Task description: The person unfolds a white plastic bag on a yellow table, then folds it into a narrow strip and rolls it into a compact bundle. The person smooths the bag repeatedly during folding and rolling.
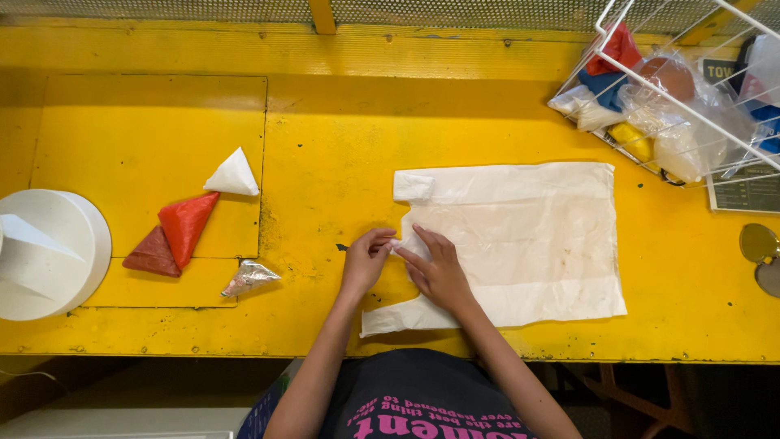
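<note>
Thin, limp white plastic bag (520,236) flat on yellow tabletop (325,146): left hand (367,258) pinches its left edge, right hand (439,272) presses open-palmed; probably light, slippery, best held at the edge.

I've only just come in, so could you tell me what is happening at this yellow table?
A person has a white plastic carrier bag laid flat on the yellow table. Both hands are at its handle end: the left hand pinches the edge, and the right hand presses on the plastic. To the left lie four bags folded into triangles: white, red, dark red and silvery. A white wire basket at the top right holds more bags.
</note>
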Action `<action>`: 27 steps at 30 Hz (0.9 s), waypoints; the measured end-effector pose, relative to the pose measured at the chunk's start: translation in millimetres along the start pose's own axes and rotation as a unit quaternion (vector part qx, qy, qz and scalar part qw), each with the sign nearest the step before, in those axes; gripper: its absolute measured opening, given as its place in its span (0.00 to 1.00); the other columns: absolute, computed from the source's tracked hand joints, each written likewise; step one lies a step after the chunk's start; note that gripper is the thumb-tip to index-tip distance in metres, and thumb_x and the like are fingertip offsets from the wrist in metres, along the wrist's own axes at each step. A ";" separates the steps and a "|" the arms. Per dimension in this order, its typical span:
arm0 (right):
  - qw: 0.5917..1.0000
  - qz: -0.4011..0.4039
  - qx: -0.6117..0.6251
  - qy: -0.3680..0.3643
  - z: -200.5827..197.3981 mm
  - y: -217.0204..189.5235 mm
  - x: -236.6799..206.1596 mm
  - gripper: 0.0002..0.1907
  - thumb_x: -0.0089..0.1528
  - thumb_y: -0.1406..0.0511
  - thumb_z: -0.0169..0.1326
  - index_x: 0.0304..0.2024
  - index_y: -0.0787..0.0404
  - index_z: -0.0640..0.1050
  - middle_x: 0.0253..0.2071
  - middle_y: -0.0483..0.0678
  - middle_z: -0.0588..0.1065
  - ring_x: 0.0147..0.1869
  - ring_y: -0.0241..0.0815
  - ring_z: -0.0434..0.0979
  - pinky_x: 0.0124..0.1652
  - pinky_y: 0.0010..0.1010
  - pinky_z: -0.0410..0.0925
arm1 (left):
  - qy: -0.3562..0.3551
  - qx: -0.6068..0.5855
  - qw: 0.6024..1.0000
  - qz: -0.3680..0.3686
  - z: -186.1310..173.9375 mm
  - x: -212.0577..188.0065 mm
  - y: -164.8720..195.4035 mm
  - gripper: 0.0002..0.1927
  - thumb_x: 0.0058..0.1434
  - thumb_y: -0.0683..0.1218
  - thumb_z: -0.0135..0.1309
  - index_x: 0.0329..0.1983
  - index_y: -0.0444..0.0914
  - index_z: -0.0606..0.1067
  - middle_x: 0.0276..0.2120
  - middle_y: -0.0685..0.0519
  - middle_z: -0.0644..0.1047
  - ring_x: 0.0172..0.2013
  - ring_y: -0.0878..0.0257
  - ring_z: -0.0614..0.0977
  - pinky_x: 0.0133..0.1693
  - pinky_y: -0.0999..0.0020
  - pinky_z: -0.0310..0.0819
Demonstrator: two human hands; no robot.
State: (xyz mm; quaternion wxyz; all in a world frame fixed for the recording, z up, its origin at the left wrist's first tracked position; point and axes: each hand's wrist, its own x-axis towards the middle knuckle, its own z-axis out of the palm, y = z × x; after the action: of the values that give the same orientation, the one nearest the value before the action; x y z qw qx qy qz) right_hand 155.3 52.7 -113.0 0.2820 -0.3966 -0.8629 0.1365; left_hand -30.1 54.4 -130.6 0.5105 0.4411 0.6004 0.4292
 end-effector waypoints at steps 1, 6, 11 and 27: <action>1.000 -0.002 -0.008 -0.006 -0.2 0.1 -0.6 0.28 0.60 0.64 0.58 0.64 0.44 0.75 0.73 0.55 0.61 0.73 0.56 0.60 0.69 0.45 0.55 | -0.007 -0.019 1.000 -0.004 -1.3 0.9 -0.7 0.14 0.64 0.37 0.56 0.53 0.35 0.77 0.41 0.51 0.84 0.40 0.66 0.84 0.43 0.72 0.78; 0.999 0.026 0.014 -0.021 0.3 0.4 0.9 0.26 0.61 0.63 0.59 0.63 0.46 0.74 0.73 0.55 0.61 0.73 0.57 0.60 0.68 0.46 0.55 | -0.021 -0.066 0.996 -0.050 -6.8 6.1 -0.9 0.16 0.62 0.38 0.58 0.54 0.34 0.73 0.39 0.47 0.84 0.39 0.67 0.84 0.42 0.74 0.78; 1.000 0.006 -0.004 -0.021 -1.1 0.3 -0.2 0.28 0.60 0.64 0.58 0.64 0.46 0.75 0.70 0.55 0.62 0.72 0.56 0.61 0.68 0.46 0.55 | 0.000 -0.077 0.993 -0.085 -6.6 6.7 3.7 0.15 0.61 0.39 0.59 0.51 0.34 0.73 0.38 0.47 0.84 0.37 0.65 0.84 0.40 0.73 0.78; 0.998 0.049 0.033 -0.012 -6.1 -3.5 1.6 0.22 0.64 0.61 0.55 0.62 0.52 0.74 0.71 0.53 0.63 0.73 0.57 0.59 0.70 0.47 0.53 | 0.016 -0.087 0.994 -0.065 -6.5 -4.9 1.3 0.19 0.60 0.37 0.56 0.55 0.35 0.70 0.37 0.48 0.82 0.35 0.62 0.82 0.37 0.70 0.77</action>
State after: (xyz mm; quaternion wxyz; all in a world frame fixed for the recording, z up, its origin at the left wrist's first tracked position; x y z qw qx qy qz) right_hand 156.0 51.8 -105.9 0.2774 -0.4275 -0.8406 0.1837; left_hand -36.0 49.5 -127.5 0.5643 0.3483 0.5960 0.4527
